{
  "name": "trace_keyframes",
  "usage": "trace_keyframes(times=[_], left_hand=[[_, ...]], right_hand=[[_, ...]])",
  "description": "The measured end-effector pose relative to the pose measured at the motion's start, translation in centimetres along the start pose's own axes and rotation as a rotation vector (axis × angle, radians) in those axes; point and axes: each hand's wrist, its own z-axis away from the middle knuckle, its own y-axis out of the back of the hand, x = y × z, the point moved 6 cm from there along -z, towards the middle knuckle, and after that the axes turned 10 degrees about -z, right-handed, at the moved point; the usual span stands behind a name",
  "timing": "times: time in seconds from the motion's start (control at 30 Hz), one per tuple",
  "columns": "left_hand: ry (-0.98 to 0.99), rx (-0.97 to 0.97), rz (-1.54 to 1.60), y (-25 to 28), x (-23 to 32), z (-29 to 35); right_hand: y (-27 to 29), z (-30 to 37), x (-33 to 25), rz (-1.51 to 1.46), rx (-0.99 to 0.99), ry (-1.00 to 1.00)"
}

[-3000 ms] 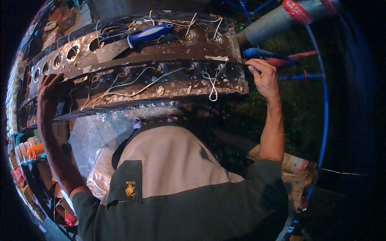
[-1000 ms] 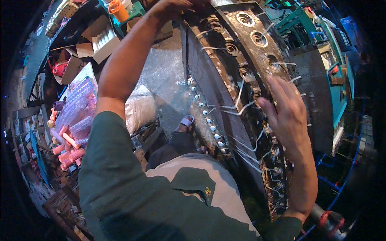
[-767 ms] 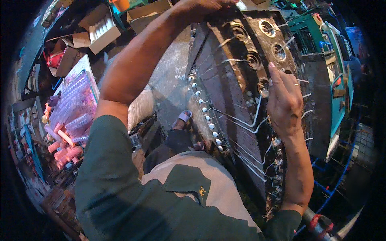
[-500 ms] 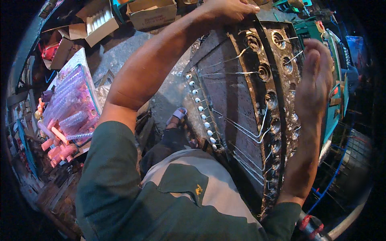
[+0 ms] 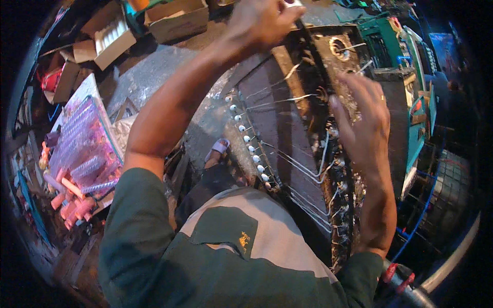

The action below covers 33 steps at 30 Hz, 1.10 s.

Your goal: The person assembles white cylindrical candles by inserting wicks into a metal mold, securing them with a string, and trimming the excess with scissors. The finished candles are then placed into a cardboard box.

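A long dark metal frame point(image 5: 308, 61) runs from the top centre down along my right side, tilted, with white cords point(image 5: 308, 172) stretched across it. Round sockets show beside it, the clearest being a ringed hole point(image 5: 339, 47) with a cord through it. My left hand point(image 5: 259, 25) is closed at the frame's far end, a small white piece point(image 5: 294, 3) showing at its fingertips. Over the row of sockets hangs my right hand point(image 5: 362, 115), its thumb apart from its stretched fingers and slightly blurred; nothing shows in it. Whether it touches the frame is unclear.
White bead-like spools point(image 5: 251, 149) line the frame's left edge. Farther left lie clear-wrapped purple and pink sticks point(image 5: 87, 149). Cardboard boxes point(image 5: 177, 20) stand at the back, one box point(image 5: 115, 43) holding white sticks. Green machinery point(image 5: 382, 43) stands at right.
My left hand has moved left and nearer, and the frame's far end has swung left with it. My right hand has shifted left over the sockets. The whole view has shifted slightly.
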Motion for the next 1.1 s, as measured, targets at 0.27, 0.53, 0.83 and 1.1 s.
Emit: trace_keyframes(times=[0.27, 0.53, 0.83, 1.1], left_hand=[[-0.278, -0.124, -0.426, 2.0, 7.3, 8.0], [-0.031, -0.244, -0.097, 2.5, 5.2, 4.1], [-0.39, -0.153, -0.22, 2.5, 5.2, 3.0], [-0.266, -0.137, -0.372, 5.8, -2.4, 5.6]], right_hand=[[1.9, 9.2, -0.5, -0.68, -0.083, -0.479], [-7.5, 1.0, -3.7, -1.97, 0.257, -0.902], [-5.4, 5.1, -6.0, -1.757, 0.017, -0.703], [-3.3, 11.1, -6.8, -0.947, 0.109, -0.496]])
